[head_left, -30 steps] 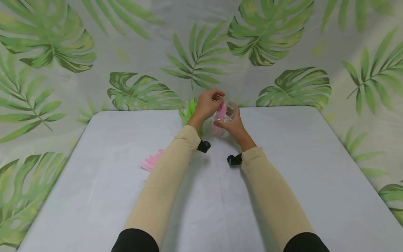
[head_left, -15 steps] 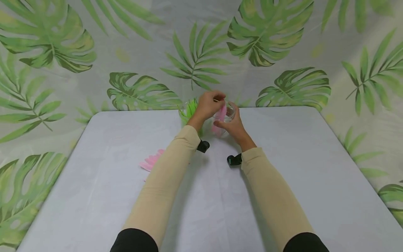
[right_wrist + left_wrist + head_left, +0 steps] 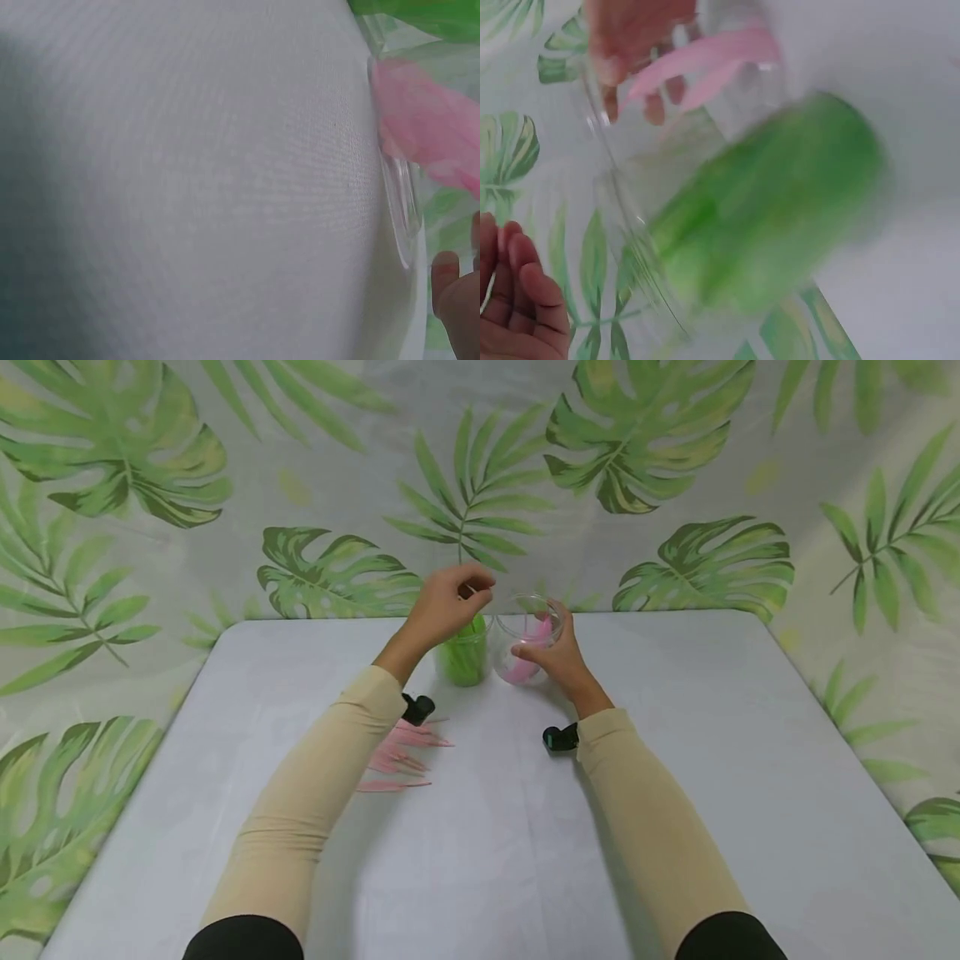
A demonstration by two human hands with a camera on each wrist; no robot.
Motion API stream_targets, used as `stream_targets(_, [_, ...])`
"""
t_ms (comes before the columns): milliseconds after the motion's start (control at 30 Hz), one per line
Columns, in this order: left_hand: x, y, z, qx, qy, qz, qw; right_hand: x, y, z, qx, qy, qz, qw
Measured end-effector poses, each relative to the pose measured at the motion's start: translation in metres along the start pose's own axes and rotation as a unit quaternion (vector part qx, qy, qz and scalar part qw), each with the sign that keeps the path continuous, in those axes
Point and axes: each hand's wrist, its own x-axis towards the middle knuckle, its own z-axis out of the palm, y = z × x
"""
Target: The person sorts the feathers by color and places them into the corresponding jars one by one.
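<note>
My right hand (image 3: 558,647) grips a round clear glass jar (image 3: 504,652) near the table's back edge, thumb on the near side, fingers round the far side. Inside the jar lean pink feathers (image 3: 521,670), also seen through the glass in the left wrist view. Just left of it stands a second clear jar packed with green feathers (image 3: 462,660). Above that green jar hovers my left hand (image 3: 447,602), fingers loosely curled; in the left wrist view this hand (image 3: 521,300) shows nothing between its fingers.
Several pink feathers (image 3: 401,752) lie on the white-covered table (image 3: 480,860), partly hidden under my left forearm. A leaf-patterned cloth (image 3: 495,460) hangs behind the table's back edge. The two jars stand close together.
My left hand has let go of the pink feather in the right jar and moved left, over the green jar. The right hand stays on its jar. More loose pink feathers now show.
</note>
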Motion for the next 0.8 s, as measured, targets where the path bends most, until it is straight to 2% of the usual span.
stream_targets(67, [-0.021, -0.007, -0.007, 0.009, -0.005, 0.028, 0.9996, 0.0, 0.0, 0.001, -0.002, -0.002, 0.002, 1.0])
stream_targets(167, [-0.054, -0.02, -0.012, 0.057, -0.049, 0.072, 0.9946, 0.001, 0.0, 0.001, -0.005, -0.005, 0.007, 1.0])
stream_targets(233, [-0.072, -0.031, -0.01, 0.097, -0.094, 0.099, 0.9859, 0.001, 0.0, 0.001, -0.003, -0.005, 0.007, 1.0])
stream_targets(333, [-0.088, -0.044, -0.006, 0.153, -0.161, 0.097, 0.9701, 0.002, 0.001, -0.002, 0.001, -0.001, 0.004, 1.0])
stream_targets(433, [-0.094, -0.054, 0.0, 0.202, -0.202, 0.076, 0.9554, 0.002, 0.001, -0.005, 0.002, 0.002, 0.003, 1.0])
stream_targets(567, [-0.091, -0.063, 0.008, 0.25, -0.23, 0.063, 0.9383, 0.002, 0.002, -0.008, 0.0, 0.005, 0.005, 1.0])
stream_targets(733, [-0.086, -0.075, 0.017, 0.277, -0.271, 0.05, 0.9205, 0.003, 0.001, -0.004, -0.007, -0.001, 0.005, 1.0])
stream_targets(800, [-0.087, -0.076, 0.018, 0.279, -0.282, 0.043, 0.9167, 0.003, -0.001, -0.001, -0.008, -0.003, 0.005, 1.0])
